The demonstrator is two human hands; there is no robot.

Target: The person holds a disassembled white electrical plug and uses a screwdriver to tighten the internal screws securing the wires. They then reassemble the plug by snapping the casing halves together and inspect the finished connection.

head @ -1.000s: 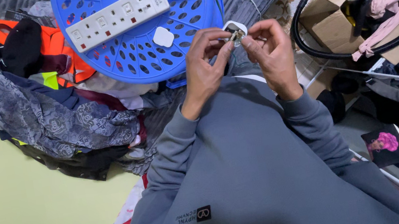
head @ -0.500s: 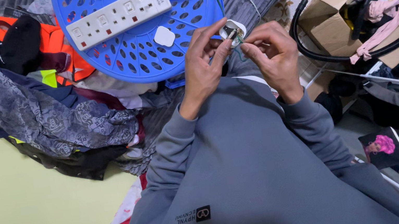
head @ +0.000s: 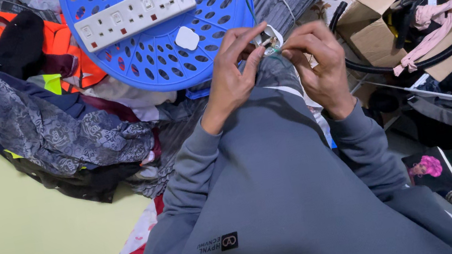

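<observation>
Both hands pinch a small white plastic plug (head: 271, 39) with thin bared wires. Left hand (head: 234, 72) and right hand (head: 318, 62) close their grips on it. Just beyond lies a perforated round blue plastic lid (head: 167, 52).

Single head-worn view, steeply downward, close above the hands (head: 277, 71).

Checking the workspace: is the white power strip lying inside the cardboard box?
No, the white power strip lies on the blue perforated lid, well apart from the cardboard box.
</observation>
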